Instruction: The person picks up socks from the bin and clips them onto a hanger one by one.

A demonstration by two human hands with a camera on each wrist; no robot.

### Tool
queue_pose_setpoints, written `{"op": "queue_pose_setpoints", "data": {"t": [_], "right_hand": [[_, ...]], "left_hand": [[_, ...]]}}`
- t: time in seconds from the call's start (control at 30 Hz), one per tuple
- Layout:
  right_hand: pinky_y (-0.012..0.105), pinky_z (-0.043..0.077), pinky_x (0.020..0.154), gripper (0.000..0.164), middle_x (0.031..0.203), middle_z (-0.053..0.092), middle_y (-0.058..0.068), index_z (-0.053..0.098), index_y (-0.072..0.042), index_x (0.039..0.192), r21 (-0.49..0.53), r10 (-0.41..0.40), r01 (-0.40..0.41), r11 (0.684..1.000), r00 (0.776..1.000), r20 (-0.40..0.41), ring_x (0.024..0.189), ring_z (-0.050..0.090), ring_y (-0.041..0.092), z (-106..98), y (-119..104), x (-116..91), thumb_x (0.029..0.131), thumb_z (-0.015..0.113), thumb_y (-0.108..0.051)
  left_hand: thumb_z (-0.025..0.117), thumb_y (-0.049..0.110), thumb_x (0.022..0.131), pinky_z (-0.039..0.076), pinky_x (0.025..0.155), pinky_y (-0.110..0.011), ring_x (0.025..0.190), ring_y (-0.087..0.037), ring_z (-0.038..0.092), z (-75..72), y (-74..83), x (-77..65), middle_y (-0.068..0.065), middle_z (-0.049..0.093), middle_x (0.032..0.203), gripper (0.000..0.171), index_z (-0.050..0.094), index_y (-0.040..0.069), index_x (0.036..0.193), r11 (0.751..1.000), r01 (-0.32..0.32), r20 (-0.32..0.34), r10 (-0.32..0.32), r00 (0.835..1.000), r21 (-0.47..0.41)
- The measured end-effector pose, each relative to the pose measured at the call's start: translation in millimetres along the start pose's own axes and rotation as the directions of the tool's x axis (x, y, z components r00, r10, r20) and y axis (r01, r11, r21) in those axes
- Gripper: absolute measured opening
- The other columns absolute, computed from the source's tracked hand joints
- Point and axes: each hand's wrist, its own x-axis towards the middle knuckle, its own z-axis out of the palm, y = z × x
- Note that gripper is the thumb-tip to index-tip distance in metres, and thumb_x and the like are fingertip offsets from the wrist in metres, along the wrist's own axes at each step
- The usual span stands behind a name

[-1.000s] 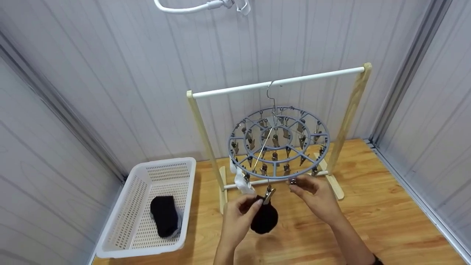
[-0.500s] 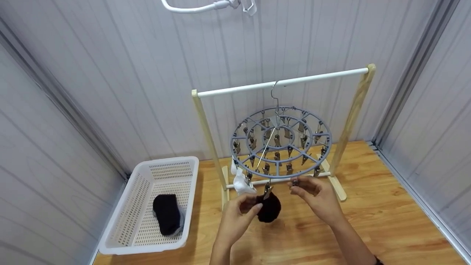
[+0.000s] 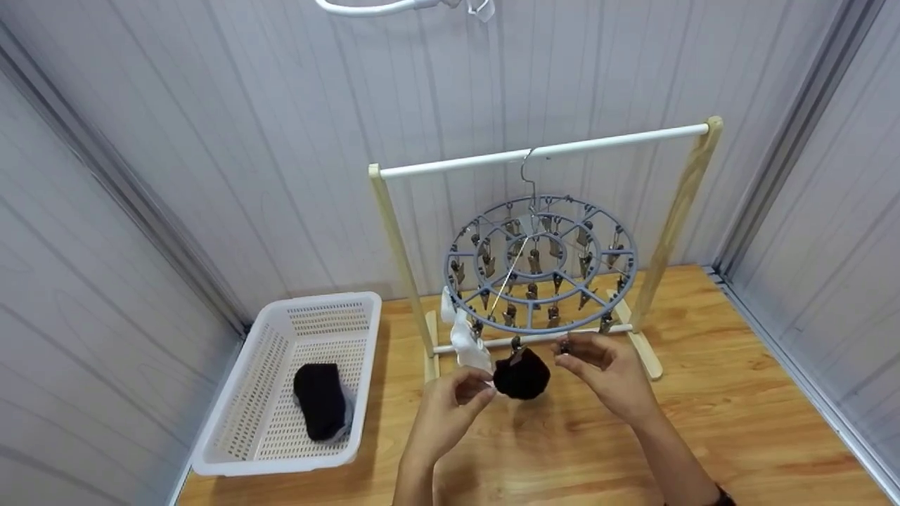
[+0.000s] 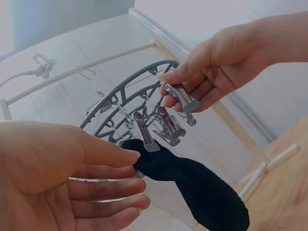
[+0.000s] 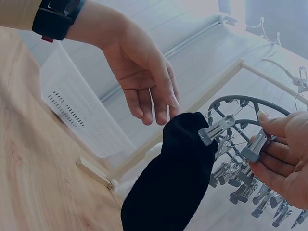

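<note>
A black sock (image 3: 524, 377) hangs from a metal clip (image 4: 146, 131) on the near side of a round grey clip hanger (image 3: 529, 329). My left hand (image 3: 448, 414) is at the sock's upper left edge, thumb and fingertips apart, fingers fairly straight in the left wrist view. My right hand (image 3: 613, 376) pinches another metal clip (image 5: 256, 145) of the hanger between thumb and fingers, to the right of the sock. Something white, perhaps a sock (image 3: 467, 344), hangs at the hanger's left side.
A white perforated basket (image 3: 278, 466) stands at the left with a black and grey folded sock (image 3: 320, 400) inside. The hanger's hook (image 3: 526, 169) sits on a white rail (image 3: 619, 139) between wooden posts. Several unused clips dangle from the rings. A white bent rod (image 3: 373, 9) shows at the top.
The black sock and its clip have swung away from me and slightly right. My left fingers no longer overlap the sock's top but sit at its edge. The right hand keeps pinching its clip.
</note>
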Motion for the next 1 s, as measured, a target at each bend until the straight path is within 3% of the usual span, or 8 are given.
{"op": "queue_pose_setpoints", "data": {"t": [0.2, 0.53, 0.63, 0.77, 0.9, 1.0], "right_hand": [[0.036, 0.062, 0.089, 0.027, 0.110, 0.078, 0.013, 0.074, 0.002, 0.120, -0.005, -0.020, 0.020, 1.000, 1.000, 0.001, 0.104, 0.076, 0.026, 0, -1, 1, 0.093, 0.077, 0.003], [0.035, 0.062, 0.089, 0.029, 0.113, 0.074, 0.027, 0.072, 0.008, 0.120, 0.006, -0.011, 0.011, 1.000, 1.000, -0.019, 0.104, 0.076, 0.020, -3, -1, 0, 0.092, 0.076, 0.007], [0.035, 0.062, 0.089, 0.029, 0.113, 0.074, 0.028, 0.072, 0.008, 0.120, 0.011, -0.016, 0.017, 1.000, 1.000, -0.015, 0.104, 0.076, 0.020, -3, 0, 0, 0.092, 0.076, 0.008], [0.035, 0.062, 0.089, 0.029, 0.113, 0.074, 0.029, 0.071, 0.010, 0.121, 0.020, -0.012, 0.012, 1.000, 1.000, -0.012, 0.103, 0.076, 0.021, -3, 0, 0, 0.093, 0.075, 0.008], [0.036, 0.062, 0.088, 0.029, 0.113, 0.073, 0.031, 0.071, 0.010, 0.121, 0.036, -0.002, 0.002, 0.999, 1.000, -0.007, 0.103, 0.076, 0.023, -3, -1, 1, 0.093, 0.075, 0.006], [0.037, 0.062, 0.088, 0.028, 0.112, 0.075, 0.027, 0.071, 0.008, 0.121, 0.051, 0.008, -0.008, 0.999, 1.000, -0.004, 0.103, 0.076, 0.026, -3, -1, 0, 0.093, 0.075, 0.007]], "left_hand": [[0.076, 0.014, 0.100, 0.060, 0.081, -0.029, 0.090, -0.019, 0.074, -7.9, 4.5, -0.8, -0.003, 0.077, 0.097, 0.018, 0.075, 0.002, 0.112, 1.000, -0.009, -0.034, 0.009, 0.999, 0.005], [0.072, 0.019, 0.103, 0.060, 0.084, -0.030, 0.097, -0.020, 0.074, -28.0, 9.4, -8.9, -0.005, 0.078, 0.106, 0.017, 0.077, 0.006, 0.113, 1.000, 0.014, -0.114, -0.014, 0.993, -0.001], [0.072, 0.018, 0.103, 0.062, 0.082, -0.030, 0.096, -0.022, 0.074, -42.2, 9.1, -11.6, -0.008, 0.078, 0.106, 0.018, 0.076, 0.004, 0.114, 1.000, 0.015, -0.151, -0.012, 0.988, 0.017], [0.072, 0.015, 0.102, 0.062, 0.080, -0.032, 0.093, -0.022, 0.074, -68.8, 11.8, -8.4, -0.009, 0.078, 0.103, 0.017, 0.076, 0.002, 0.113, 0.992, 0.043, -0.213, -0.017, 0.977, 0.121], [0.073, 0.012, 0.100, 0.060, 0.081, -0.035, 0.087, -0.019, 0.072, -98.8, 11.9, 2.4, -0.006, 0.077, 0.097, 0.012, 0.077, 0.003, 0.107, 0.962, 0.091, -0.263, -0.020, 0.965, 0.259], [0.075, 0.012, 0.099, 0.059, 0.080, -0.038, 0.084, -0.019, 0.071, -119.5, 7.8, 11.9, -0.005, 0.077, 0.093, 0.010, 0.077, 0.004, 0.104, 0.925, 0.140, -0.273, -0.042, 0.961, 0.354]]}}
